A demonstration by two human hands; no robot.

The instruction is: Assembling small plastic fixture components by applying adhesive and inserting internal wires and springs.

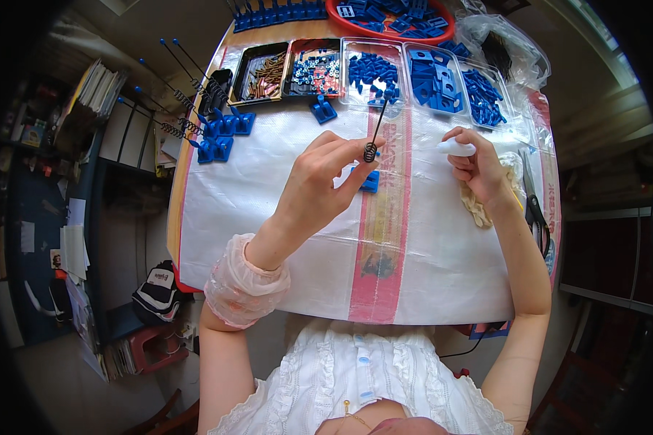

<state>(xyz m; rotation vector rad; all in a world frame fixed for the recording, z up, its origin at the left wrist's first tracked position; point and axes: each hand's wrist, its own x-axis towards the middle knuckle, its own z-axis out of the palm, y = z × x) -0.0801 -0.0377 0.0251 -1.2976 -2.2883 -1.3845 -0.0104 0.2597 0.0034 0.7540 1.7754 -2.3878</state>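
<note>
The black spring-tipped rod [374, 130] is pinched at its coiled lower end between the thumb and fingertips of the left hand [319, 181], held upright over the middle of the white woven sheet [268, 188] covering the table, just above a small blue plastic piece [371, 181]. It looks light and thin, the shaft stiff but the coil springy and apt to slip, so gripping right at the coil seems the surest hold. The right hand [475, 170] is curled around a small white object [457, 147] near the sheet's right edge, with trays of blue parts [374, 72] along the far edge
</note>
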